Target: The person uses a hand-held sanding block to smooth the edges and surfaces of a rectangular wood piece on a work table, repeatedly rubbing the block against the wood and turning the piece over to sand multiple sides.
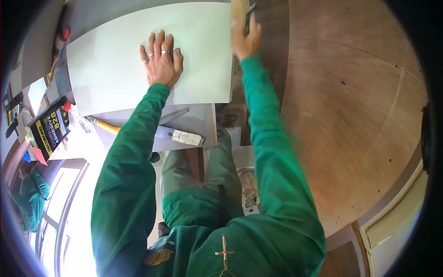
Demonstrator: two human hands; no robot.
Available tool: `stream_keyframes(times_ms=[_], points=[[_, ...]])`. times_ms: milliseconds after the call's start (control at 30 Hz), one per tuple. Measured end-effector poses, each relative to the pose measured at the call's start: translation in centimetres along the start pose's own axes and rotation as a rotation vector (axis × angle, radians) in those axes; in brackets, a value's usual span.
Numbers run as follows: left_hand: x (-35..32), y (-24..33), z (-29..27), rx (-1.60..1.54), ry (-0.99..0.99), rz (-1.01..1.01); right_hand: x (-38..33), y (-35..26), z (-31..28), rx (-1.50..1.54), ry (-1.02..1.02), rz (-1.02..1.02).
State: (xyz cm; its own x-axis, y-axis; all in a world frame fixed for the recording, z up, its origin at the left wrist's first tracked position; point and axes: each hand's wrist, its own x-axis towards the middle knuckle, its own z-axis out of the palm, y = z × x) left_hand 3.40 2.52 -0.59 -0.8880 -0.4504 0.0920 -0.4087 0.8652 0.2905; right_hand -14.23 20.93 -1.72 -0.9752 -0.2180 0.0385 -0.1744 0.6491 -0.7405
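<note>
My left hand [161, 61] lies flat, fingers spread, on a pale grey-green panel [110, 64] that rests on a workbench. Rings show on two of its fingers. My right hand [246, 40] is at the panel's right edge, near the far corner. It is blurred and closed around a tan block [239, 10] with a dark piece beside it. Both sleeves are green.
A scraper with a yellow handle [107, 126] and a wide blade [177, 135] lies on the bench below the panel. A black and yellow can [48, 130] with a red cap stands at the left. Brown plywood floor [350, 115] spreads to the right.
</note>
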Motion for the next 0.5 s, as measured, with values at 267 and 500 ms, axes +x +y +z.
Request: stream_keyframes(times_ms=[267, 500], points=[[-0.2, -0.8, -0.8, 0.056, 0.0, -0.012, -12.5, 0.2, -3.3, 0.195, -0.134, 0.233], [-0.2, -0.4, 0.0, 0.004, 0.03, 0.009, 1.1, -1.6, -0.2, 0.177, -0.079, 0.053]])
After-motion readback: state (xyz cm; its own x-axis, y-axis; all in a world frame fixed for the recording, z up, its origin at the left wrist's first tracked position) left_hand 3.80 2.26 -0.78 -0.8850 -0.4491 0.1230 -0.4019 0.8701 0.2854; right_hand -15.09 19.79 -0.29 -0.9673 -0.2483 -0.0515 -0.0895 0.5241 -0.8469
